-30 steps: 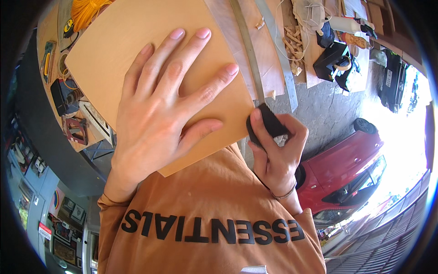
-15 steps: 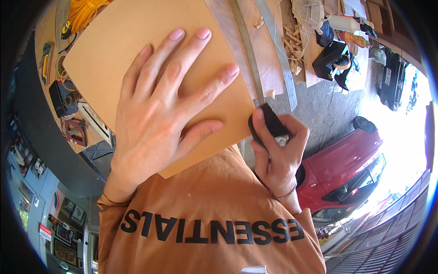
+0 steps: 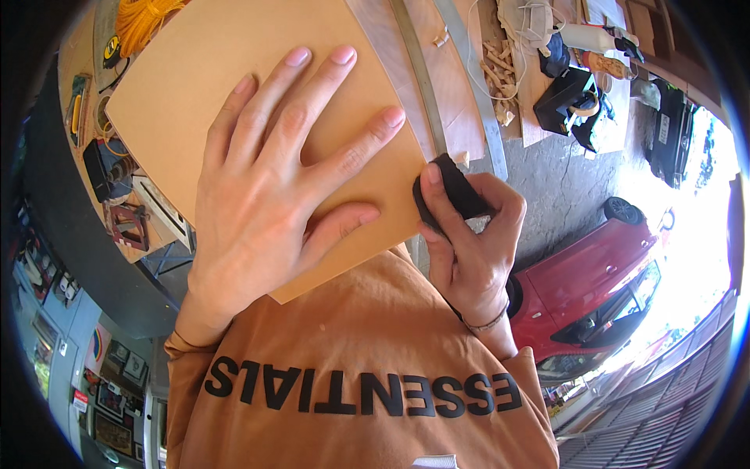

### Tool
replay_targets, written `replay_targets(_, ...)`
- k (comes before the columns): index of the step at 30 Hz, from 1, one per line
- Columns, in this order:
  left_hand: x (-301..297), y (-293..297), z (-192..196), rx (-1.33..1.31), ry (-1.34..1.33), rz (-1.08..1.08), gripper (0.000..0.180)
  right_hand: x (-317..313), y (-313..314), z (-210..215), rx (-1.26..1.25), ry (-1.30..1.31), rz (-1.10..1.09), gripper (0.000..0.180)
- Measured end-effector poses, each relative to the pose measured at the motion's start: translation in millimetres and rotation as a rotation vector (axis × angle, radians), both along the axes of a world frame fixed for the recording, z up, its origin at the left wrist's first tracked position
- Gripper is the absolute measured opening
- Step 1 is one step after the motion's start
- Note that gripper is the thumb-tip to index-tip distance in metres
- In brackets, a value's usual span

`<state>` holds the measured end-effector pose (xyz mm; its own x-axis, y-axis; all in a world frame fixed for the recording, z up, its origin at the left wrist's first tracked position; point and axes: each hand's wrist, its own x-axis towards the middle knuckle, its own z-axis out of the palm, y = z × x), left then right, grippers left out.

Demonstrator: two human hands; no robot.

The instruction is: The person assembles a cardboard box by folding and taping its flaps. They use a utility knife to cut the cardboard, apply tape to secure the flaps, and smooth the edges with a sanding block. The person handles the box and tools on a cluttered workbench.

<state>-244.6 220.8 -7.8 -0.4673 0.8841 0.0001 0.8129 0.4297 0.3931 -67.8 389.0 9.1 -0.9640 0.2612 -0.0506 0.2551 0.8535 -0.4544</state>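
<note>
A large tan board (image 3: 328,195), flat and smooth, lies in front of me with its near corner by my shirt. My left hand (image 3: 266,172) rests flat on it, fingers spread, holding nothing. At the board's right edge, my right hand (image 3: 476,250) grips a folded black piece (image 3: 455,191) that looks like sandpaper. The thumb lies on top of it, and the other fingers curl around its right side and below. The black piece meets the board's edge, and its underside is hidden.
Metal straightedges (image 3: 418,62) lie on a wooden sheet beyond the board. Wood scraps (image 3: 500,66) and a black tape dispenser (image 3: 566,102) are at the far right. On the left are orange rope (image 3: 144,19), a tape measure (image 3: 112,48) and a drill (image 3: 117,168). A red car (image 3: 582,285) stands at right.
My right hand and the black sandpaper have moved slightly away from me and to the left along the board's edge. My left hand stays spread on the board, nearly still.
</note>
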Motion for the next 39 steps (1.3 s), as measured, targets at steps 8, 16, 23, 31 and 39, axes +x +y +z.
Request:
replay_targets(8,1.0,-0.6,0.6,-0.006,-0.009,0.002,0.067,2.3,-0.6,2.2,0.006,-0.010,0.006,0.040)
replay_targets(16,1.9,-1.0,0.0,-0.012,-0.006,0.005,0.068,-0.1,0.8,3.0,0.002,-0.007,0.005,0.041)
replay_targets(23,1.8,-0.9,0.1,-0.007,-0.015,0.011,0.068,-0.9,0.5,2.8,-0.004,-0.003,-0.003,0.040)
replay_targets(31,1.6,-0.8,0.9,-0.014,-0.015,0.011,0.068,-0.8,1.8,1.5,-0.040,-0.016,-0.014,0.043)
replay_targets(39,0.5,-0.3,-0.3,-0.005,-0.008,0.006,0.069,-2.1,2.1,3.4,-0.043,0.025,0.005,0.043)
